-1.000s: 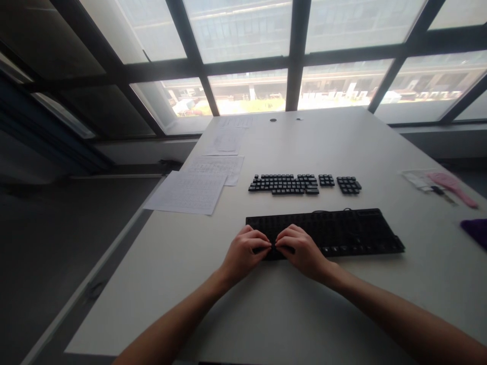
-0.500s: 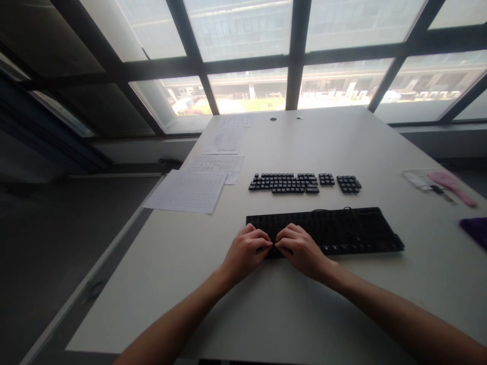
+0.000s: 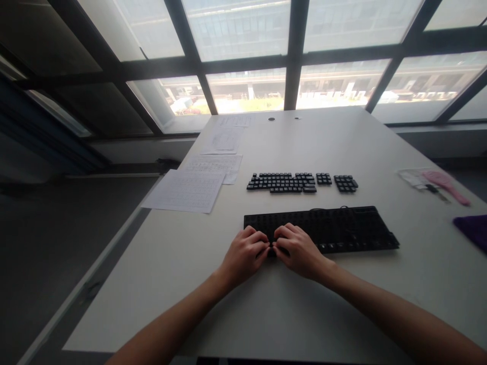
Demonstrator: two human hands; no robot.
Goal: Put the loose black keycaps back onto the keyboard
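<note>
A black keyboard lies on the table, most of its surface bare of keycaps, with a few pale-marked spots along its front edge. My left hand rests over the keyboard's front left part, fingers bent and pinched together. Facing it from the right, my right hand is closed too, thumb and fingertips drawn in. The fingertips of both hands almost meet at one small dark spot by the front edge. Whatever they pinch there is hidden. Behind the keyboard, loose black keycaps are laid out in rows like a keyboard.
Printed sheets of paper lie along the table's left side, one overhanging the edge. To the right are a pink handled item, a clear bag and a purple cloth-like thing. Large windows stand beyond the white table.
The whole view has shifted slightly. Both hands stay at the same place on the keyboard, with only small changes in their fingers.
</note>
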